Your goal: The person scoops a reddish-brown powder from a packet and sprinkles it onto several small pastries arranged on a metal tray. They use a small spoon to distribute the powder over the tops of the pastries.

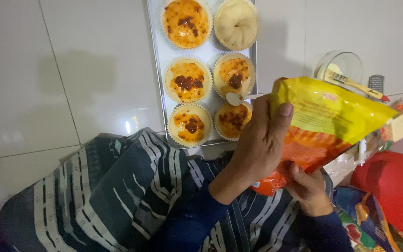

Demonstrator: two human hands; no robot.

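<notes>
Head cam, both hands (262,140) grip yellow-orange bag (325,121), tray (157,60) nearby

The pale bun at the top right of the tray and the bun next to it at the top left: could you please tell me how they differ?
The pale, smooth dough bun has no topping, while the orange-glazed bun carries a glossy coat with dark reddish-brown blobs. The pale one shows a knotted, folded surface; the glazed one looks flatter under its topping. Both sit in white paper cups on the metal baking tray, side by side in the top row.
</notes>
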